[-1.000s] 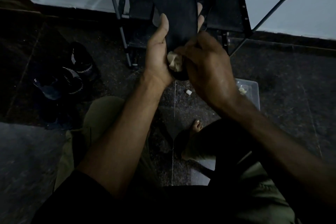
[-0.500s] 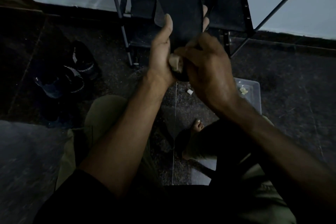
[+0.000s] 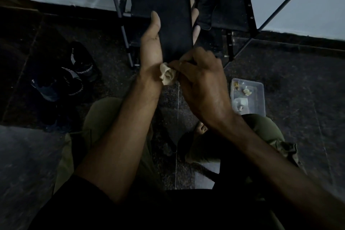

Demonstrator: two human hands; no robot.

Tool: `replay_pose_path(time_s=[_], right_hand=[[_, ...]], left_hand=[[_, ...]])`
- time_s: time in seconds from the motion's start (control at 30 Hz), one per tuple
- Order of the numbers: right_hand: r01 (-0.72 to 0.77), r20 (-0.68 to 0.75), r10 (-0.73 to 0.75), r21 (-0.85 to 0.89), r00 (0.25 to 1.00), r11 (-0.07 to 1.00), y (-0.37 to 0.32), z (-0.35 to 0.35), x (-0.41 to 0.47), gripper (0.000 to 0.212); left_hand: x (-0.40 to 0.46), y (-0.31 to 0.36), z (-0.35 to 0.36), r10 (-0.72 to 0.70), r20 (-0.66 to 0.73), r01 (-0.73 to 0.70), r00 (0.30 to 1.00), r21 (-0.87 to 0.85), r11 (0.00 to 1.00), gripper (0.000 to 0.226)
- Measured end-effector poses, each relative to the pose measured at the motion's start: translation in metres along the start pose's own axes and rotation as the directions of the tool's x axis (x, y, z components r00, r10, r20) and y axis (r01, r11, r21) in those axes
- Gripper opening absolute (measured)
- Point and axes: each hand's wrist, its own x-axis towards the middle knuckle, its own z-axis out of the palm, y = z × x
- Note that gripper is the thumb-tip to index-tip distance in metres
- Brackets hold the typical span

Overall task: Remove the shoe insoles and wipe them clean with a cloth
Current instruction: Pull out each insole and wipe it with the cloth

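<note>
Black and long, the insole (image 3: 170, 18) is held upright in front of the person, with its upper end out of the picture at the top. It is gripped by the left hand (image 3: 152, 43): the thumb lies along its left edge and the fingertips (image 3: 196, 31) are seen curled round its right edge. At the lower end of the insole a small crumpled beige cloth (image 3: 167, 76) is pinched by the right hand (image 3: 201, 84), whose fingers are bent round it. The cloth is touching the bottom of the insole and lies just beside the left wrist.

On the dark floor, to the right of the right hand, a clear plastic container (image 3: 260, 99) is placed. Inside it 3 or 4 small pale scraps are seen; what they are cannot be told.

On the left, 2 dark shoes (image 3: 74, 78) are lying close together on the floor. White stripes and a line of white letters are printed on them, but the writing is too small and dim to be read.

Behind the insole a black shoe rack (image 3: 248, 11) with metal poles stands against a pale wall. The person is seated, with olive trousers and 1 bare foot (image 3: 201, 129) visible between the forearms.
</note>
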Motion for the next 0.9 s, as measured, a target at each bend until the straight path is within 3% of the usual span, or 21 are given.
replay_pose_path(time_s=[0.13, 0.33, 0.5, 0.6, 0.77, 0.9], right_hand=[[-0.083, -0.104, 0.084, 0.014, 0.991, 0.996, 0.007, 0.002, 0.015, 0.021], [-0.083, -0.026, 0.084, 0.033, 0.996, 0.996, -0.01, 0.01, -0.013, 0.017], [-0.168, -0.127, 0.163, -0.026, 0.978, 0.985, 0.02, 0.003, 0.01, 0.018], [-0.184, -0.155, 0.183, 0.01, 0.971, 0.983, 0.019, 0.005, 0.01, 0.018], [-0.148, -0.069, 0.156, 0.099, 0.985, 0.984, -0.008, 0.015, -0.02, 0.014], [-0.221, -0.18, 0.254, 0.182, 0.95, 0.958, 0.012, 0.003, -0.001, 0.018]], left_hand=[[0.001, -0.001, 0.0, -0.021, -0.013, 0.021, 1.0, -0.033, 0.999, 0.065], [-0.002, 0.005, -0.005, 0.043, -0.018, -0.043, 0.999, -0.039, 0.998, 0.063], [0.003, 0.005, -0.003, 0.08, -0.024, -0.08, 0.996, -0.001, 0.997, 0.065], [0.003, 0.007, -0.006, 0.087, -0.042, -0.089, 0.995, -0.059, 0.994, 0.064], [0.001, 0.007, -0.009, 0.064, -0.063, -0.07, 0.996, -0.102, 0.992, 0.064], [0.002, 0.004, -0.009, 0.05, 0.004, -0.049, 0.999, -0.134, 0.99, 0.066]])
